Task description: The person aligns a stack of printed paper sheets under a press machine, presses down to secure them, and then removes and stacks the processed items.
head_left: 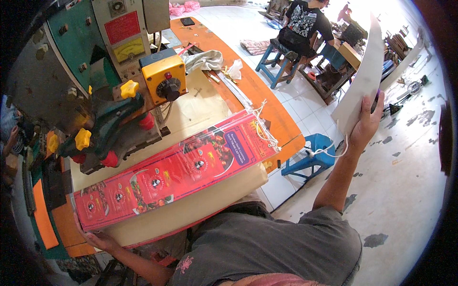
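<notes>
A stack of long red printed plastic banners [167, 177], with food pictures and white cords at the right end, lies slantwise on cream sheeting [200, 204]. My left hand [98, 239] closes on the lower left corner of the banners, some of its fingers hidden by the edge. Raised out to the right, my right hand [367, 114] grips a long white sheet [365, 78] near its lower end. The sheet curves upward past the hand, and a white cord [344, 148] dangles from that lower end.
A press machine [114, 114] with a yellow control box [163, 76] stands left on the orange table [286, 138]. A crumpled grey cloth [202, 60] lies behind. A blue stool [312, 155] stands by the table's right edge. Farther back, another person [305, 26] sits at a workbench.
</notes>
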Action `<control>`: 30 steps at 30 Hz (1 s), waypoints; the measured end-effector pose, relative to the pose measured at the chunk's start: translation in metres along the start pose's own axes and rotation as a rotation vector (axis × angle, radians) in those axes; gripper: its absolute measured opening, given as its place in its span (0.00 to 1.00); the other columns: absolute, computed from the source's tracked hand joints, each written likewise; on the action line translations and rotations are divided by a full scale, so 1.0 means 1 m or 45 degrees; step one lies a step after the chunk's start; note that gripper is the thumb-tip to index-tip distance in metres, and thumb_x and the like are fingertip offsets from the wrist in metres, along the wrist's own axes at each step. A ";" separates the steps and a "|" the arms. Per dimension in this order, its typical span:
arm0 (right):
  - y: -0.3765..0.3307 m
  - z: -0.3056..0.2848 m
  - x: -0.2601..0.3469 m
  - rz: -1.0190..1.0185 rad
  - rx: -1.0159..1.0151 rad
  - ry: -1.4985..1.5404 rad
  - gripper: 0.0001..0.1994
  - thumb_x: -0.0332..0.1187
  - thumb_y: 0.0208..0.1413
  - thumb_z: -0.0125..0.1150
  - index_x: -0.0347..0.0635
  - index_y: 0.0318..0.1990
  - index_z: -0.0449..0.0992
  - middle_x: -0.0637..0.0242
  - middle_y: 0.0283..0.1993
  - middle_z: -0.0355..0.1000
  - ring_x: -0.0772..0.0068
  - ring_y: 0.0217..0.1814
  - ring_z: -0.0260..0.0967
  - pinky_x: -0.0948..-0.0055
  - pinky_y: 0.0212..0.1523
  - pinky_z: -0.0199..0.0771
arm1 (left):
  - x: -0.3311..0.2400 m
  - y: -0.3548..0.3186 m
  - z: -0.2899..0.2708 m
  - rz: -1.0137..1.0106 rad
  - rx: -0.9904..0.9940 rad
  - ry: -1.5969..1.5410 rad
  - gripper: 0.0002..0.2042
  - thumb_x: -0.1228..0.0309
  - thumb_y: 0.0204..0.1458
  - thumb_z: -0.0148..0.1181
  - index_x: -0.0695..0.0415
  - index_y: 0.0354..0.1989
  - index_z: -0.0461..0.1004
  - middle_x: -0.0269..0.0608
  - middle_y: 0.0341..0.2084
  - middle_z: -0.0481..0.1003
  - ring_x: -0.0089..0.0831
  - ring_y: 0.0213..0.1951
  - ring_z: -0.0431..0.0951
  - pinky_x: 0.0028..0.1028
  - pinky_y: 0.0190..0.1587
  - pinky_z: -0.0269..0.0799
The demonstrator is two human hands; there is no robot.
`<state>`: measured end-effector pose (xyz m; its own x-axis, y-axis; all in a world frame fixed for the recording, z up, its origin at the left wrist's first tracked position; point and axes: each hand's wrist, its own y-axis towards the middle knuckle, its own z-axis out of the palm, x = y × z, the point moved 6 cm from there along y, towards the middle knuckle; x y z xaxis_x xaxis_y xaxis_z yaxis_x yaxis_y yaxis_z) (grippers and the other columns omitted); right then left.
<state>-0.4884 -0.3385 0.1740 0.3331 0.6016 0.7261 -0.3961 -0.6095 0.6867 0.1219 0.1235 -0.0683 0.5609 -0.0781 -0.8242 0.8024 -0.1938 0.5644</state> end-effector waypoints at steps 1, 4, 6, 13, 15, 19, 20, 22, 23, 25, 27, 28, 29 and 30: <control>-0.003 0.002 0.002 -0.061 -0.012 0.011 0.31 0.41 0.68 0.61 0.29 0.70 0.62 0.54 0.64 0.70 0.66 0.58 0.71 0.70 0.59 0.71 | 0.002 0.001 0.000 0.004 0.002 0.004 0.42 0.37 0.64 0.43 0.64 0.71 0.58 0.54 0.69 0.61 0.47 0.69 0.63 0.49 0.70 0.59; -0.001 -0.002 -0.012 -0.022 0.067 0.036 0.29 0.43 0.68 0.60 0.30 0.68 0.65 0.57 0.60 0.73 0.68 0.56 0.72 0.70 0.56 0.72 | 0.002 0.000 0.000 -0.025 0.013 -0.024 0.41 0.37 0.64 0.43 0.64 0.71 0.59 0.54 0.69 0.61 0.47 0.69 0.63 0.49 0.70 0.60; 0.004 -0.006 -0.027 0.094 0.133 0.095 0.28 0.44 0.68 0.59 0.31 0.66 0.67 0.58 0.57 0.74 0.69 0.54 0.72 0.71 0.56 0.72 | 0.010 -0.001 -0.005 -0.033 -0.013 -0.029 0.41 0.38 0.64 0.43 0.65 0.71 0.59 0.54 0.68 0.62 0.47 0.69 0.64 0.49 0.69 0.60; -0.008 0.002 -0.025 0.435 0.170 0.359 0.21 0.40 0.68 0.58 0.35 0.61 0.73 0.60 0.52 0.77 0.70 0.48 0.75 0.72 0.50 0.74 | 0.025 -0.004 -0.012 -0.121 -0.013 -0.104 0.41 0.38 0.64 0.43 0.64 0.71 0.59 0.53 0.67 0.63 0.46 0.68 0.65 0.48 0.68 0.62; -0.011 0.001 -0.032 0.593 0.112 0.484 0.20 0.39 0.67 0.59 0.35 0.60 0.74 0.60 0.51 0.77 0.70 0.46 0.77 0.73 0.47 0.76 | 0.011 -0.002 -0.005 -0.066 -0.003 -0.043 0.40 0.38 0.64 0.43 0.64 0.71 0.60 0.53 0.67 0.63 0.46 0.68 0.65 0.48 0.68 0.62; 0.000 -0.009 -0.056 0.641 0.132 0.591 0.19 0.39 0.64 0.62 0.34 0.56 0.76 0.59 0.49 0.78 0.68 0.46 0.78 0.72 0.45 0.77 | -0.001 -0.001 0.004 -0.048 0.024 -0.052 0.40 0.39 0.65 0.43 0.65 0.70 0.60 0.53 0.67 0.63 0.45 0.68 0.65 0.48 0.69 0.60; 0.002 -0.009 -0.061 0.641 0.153 0.613 0.19 0.39 0.64 0.63 0.33 0.54 0.76 0.59 0.49 0.78 0.67 0.46 0.78 0.72 0.45 0.78 | -0.002 -0.001 0.005 -0.033 0.011 -0.052 0.40 0.39 0.65 0.43 0.65 0.70 0.60 0.53 0.67 0.64 0.45 0.68 0.65 0.48 0.69 0.60; 0.003 -0.011 -0.065 0.658 0.078 0.617 0.19 0.39 0.63 0.63 0.32 0.54 0.76 0.58 0.48 0.78 0.66 0.47 0.78 0.71 0.46 0.78 | -0.002 -0.002 0.004 -0.007 -0.011 -0.043 0.39 0.40 0.65 0.42 0.65 0.70 0.60 0.53 0.67 0.64 0.45 0.68 0.65 0.47 0.70 0.59; 0.001 -0.011 -0.066 0.671 0.041 0.616 0.19 0.39 0.63 0.63 0.32 0.54 0.76 0.57 0.48 0.78 0.66 0.47 0.78 0.70 0.47 0.78 | 0.008 -0.004 -0.004 -0.015 -0.013 0.014 0.39 0.41 0.66 0.42 0.66 0.70 0.60 0.53 0.67 0.64 0.45 0.68 0.65 0.47 0.70 0.58; -0.003 -0.008 -0.052 0.617 0.034 0.546 0.20 0.38 0.62 0.64 0.31 0.54 0.76 0.57 0.48 0.78 0.64 0.47 0.78 0.69 0.48 0.78 | 0.035 -0.006 -0.027 -0.027 -0.036 0.122 0.38 0.42 0.66 0.42 0.66 0.70 0.61 0.53 0.67 0.64 0.45 0.68 0.64 0.47 0.70 0.58; -0.004 -0.007 -0.050 0.535 0.022 0.420 0.22 0.36 0.62 0.64 0.29 0.59 0.73 0.56 0.51 0.76 0.63 0.48 0.77 0.68 0.51 0.77 | 0.015 -0.006 -0.008 -0.046 -0.021 0.022 0.37 0.43 0.67 0.42 0.67 0.69 0.61 0.53 0.67 0.64 0.45 0.68 0.64 0.46 0.70 0.58; -0.004 -0.010 -0.041 0.453 0.029 0.370 0.23 0.36 0.63 0.63 0.29 0.60 0.72 0.56 0.52 0.76 0.64 0.50 0.77 0.68 0.52 0.77 | 0.008 -0.005 -0.002 -0.055 -0.007 -0.033 0.37 0.43 0.67 0.42 0.67 0.69 0.61 0.53 0.67 0.64 0.45 0.68 0.64 0.46 0.70 0.59; -0.003 -0.012 -0.029 0.369 0.037 0.321 0.23 0.35 0.63 0.63 0.30 0.61 0.71 0.56 0.54 0.75 0.64 0.51 0.76 0.68 0.54 0.76 | 0.020 -0.004 -0.008 -0.074 -0.010 -0.033 0.37 0.44 0.67 0.42 0.67 0.69 0.62 0.53 0.67 0.64 0.45 0.68 0.64 0.46 0.69 0.59; -0.005 -0.010 -0.024 0.297 0.056 0.286 0.24 0.35 0.63 0.63 0.30 0.63 0.70 0.56 0.55 0.75 0.64 0.52 0.75 0.69 0.55 0.75 | 0.037 -0.005 -0.020 -0.087 -0.025 -0.016 0.37 0.44 0.67 0.42 0.67 0.69 0.62 0.53 0.67 0.64 0.45 0.68 0.65 0.46 0.69 0.60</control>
<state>-0.5027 -0.3453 0.1530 0.0383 0.5391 0.8414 -0.4006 -0.7631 0.5071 0.1430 0.1415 -0.1010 0.5019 -0.0775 -0.8614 0.8428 -0.1801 0.5072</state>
